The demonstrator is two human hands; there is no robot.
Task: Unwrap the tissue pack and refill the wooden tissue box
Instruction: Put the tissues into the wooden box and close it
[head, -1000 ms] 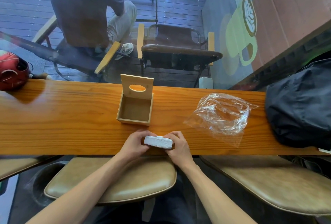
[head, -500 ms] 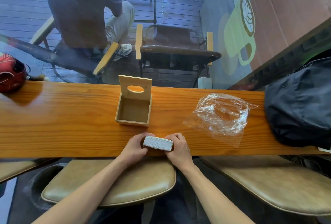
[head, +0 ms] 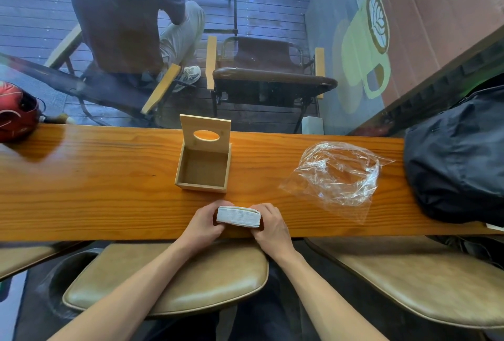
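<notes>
I see left hand (head: 203, 222) & right hand (head: 270, 225) both gripping tissue stack (head: 239, 216) on counter (head: 95, 182), w/ open box (head: 203, 170) just beyond, wrapper (head: 338, 180) to the right

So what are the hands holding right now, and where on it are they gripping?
Both hands hold the white tissue stack by its short ends: the left hand on its left end, the right hand on its right end, above the counter's near edge.
</notes>
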